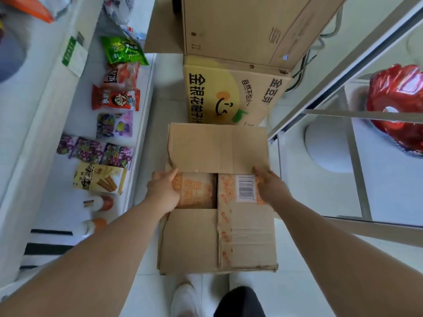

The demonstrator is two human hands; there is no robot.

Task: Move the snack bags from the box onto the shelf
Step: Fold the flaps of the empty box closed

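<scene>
Brown cardboard box (194,239) sits on the pale floor, right in front of the person's white shoe (185,298). Its top is almost closed. The far flap (217,147) is folded down over the top. The left hand (163,191) lies on the flap with orange print (196,191). Its fingers look loose and flat, not squeezing anything, and its thumb touches the edge of the far flap. The right hand (269,186) lies on the other flap, just beside the barcode sticker (246,187). Its fingers are stretched out toward the far flap and hold nothing. The flaps hide the inside of the box, so I cannot tell what is in it.

The snack bags are on the white shelf (77,120) to the left of the box. They lie flat in a line. Farthest away is a green bag (123,50). Next come two red bags (115,100) that touch each other. Then there is a purple bag (114,125), and then a row of three purple bags (96,152) side by side. Closest is a yellow pack with biscuit sticks (99,178) on it. Two white bottles with orange caps (100,203) lie near the pack.

Behind the box stands a yellow printed box (229,94), with a big brown box (240,28) on top of it. A shiny red balloon (398,106) is far off to the right.
</scene>
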